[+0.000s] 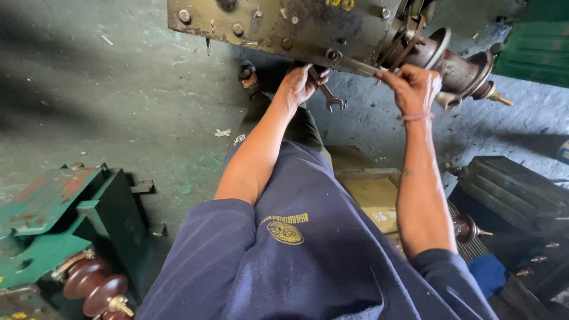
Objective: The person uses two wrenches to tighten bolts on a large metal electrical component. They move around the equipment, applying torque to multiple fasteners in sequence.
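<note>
My left hand (301,83) grips a metal spanner (331,99) under the lower edge of a grimy metal cover plate (278,24) studded with bolts; the spanner's open jaw hangs down to the right. My right hand (415,88) holds a second spanner (355,65) whose end sits on a bolt (333,56) at the plate's bottom edge. A brown ribbed insulator bushing (456,65) sticks out just behind my right hand. My forearms reach up from dark blue sleeves.
A green metal unit (59,219) with brown insulators (95,287) stands at lower left. A yellowish box (370,192) lies below my arms. Dark finned casings (515,189) and another bushing (468,228) sit at right. A green crate (536,50) is at top right. The stained concrete floor (118,95) spreads left.
</note>
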